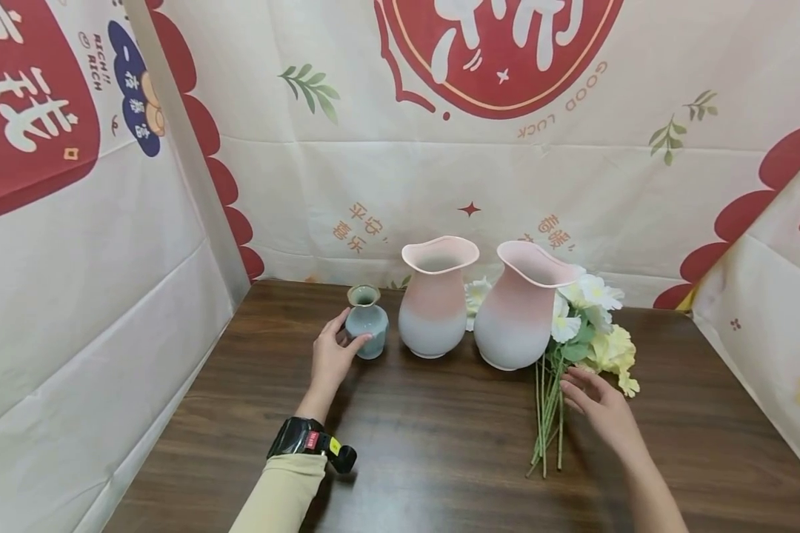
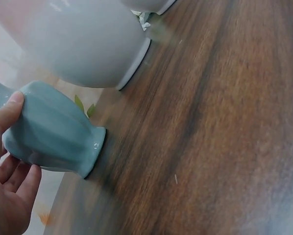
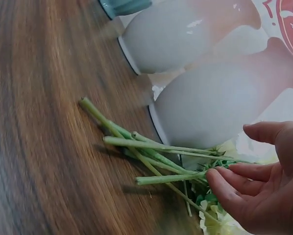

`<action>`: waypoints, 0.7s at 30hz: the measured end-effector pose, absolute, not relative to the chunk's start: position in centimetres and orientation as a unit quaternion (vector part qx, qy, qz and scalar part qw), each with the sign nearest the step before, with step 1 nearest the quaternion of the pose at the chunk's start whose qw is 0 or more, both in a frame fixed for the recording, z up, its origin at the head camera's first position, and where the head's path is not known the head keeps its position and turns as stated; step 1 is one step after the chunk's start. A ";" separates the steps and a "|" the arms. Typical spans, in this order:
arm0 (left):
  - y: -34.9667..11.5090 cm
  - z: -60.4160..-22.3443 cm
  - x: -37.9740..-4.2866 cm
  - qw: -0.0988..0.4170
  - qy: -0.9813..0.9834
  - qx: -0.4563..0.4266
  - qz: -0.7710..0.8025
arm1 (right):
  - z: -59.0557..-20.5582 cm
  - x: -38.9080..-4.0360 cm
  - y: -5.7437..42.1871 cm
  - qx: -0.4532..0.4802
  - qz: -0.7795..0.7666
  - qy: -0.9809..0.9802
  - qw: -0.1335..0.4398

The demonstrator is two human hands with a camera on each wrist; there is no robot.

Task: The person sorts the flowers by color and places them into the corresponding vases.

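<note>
My left hand (image 1: 332, 354) holds a small blue-green ceramic vase (image 1: 372, 334) at the table's back left, thumb on one side and fingers on the other. In the left wrist view, the small vase (image 2: 51, 129) stands with its base on the wood. My right hand (image 1: 598, 406), its fingers loosely bent, is beside a bunch of artificial flowers (image 1: 610, 349). In the right wrist view, the fingertips lie close to the green stems (image 3: 156, 149); whether they touch is unclear. Nothing is gripped there. The flower heads lie partly behind the right pink-and-white vase (image 1: 516, 326).
A second pink-and-white vase (image 1: 432, 318) stands between the small vase and the right one. A pale bloom (image 1: 475, 297) shows between the two large vases. The brown wooden table (image 1: 440, 459) is bounded behind by a printed white cloth (image 1: 387, 178), with more cloth at both sides.
</note>
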State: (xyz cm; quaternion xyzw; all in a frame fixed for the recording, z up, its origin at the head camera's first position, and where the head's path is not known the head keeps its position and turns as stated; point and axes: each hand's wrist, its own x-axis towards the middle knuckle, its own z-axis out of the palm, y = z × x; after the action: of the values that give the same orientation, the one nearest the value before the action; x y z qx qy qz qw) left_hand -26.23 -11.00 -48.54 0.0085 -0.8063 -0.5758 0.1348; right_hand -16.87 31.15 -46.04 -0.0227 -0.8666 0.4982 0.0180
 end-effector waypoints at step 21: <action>-10.8 -48.5 -26.1 0.141 -0.806 0.011 -0.574 | -47.0 -18.0 31.4 -0.051 0.708 -0.704 -0.020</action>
State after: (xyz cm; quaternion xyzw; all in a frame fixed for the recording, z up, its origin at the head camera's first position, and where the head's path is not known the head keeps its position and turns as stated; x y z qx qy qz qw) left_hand -26.06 -10.83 -48.52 0.0114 -0.8064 -0.5743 0.1407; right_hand -18.05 31.45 -46.99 -0.0512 -0.7042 0.7079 -0.0200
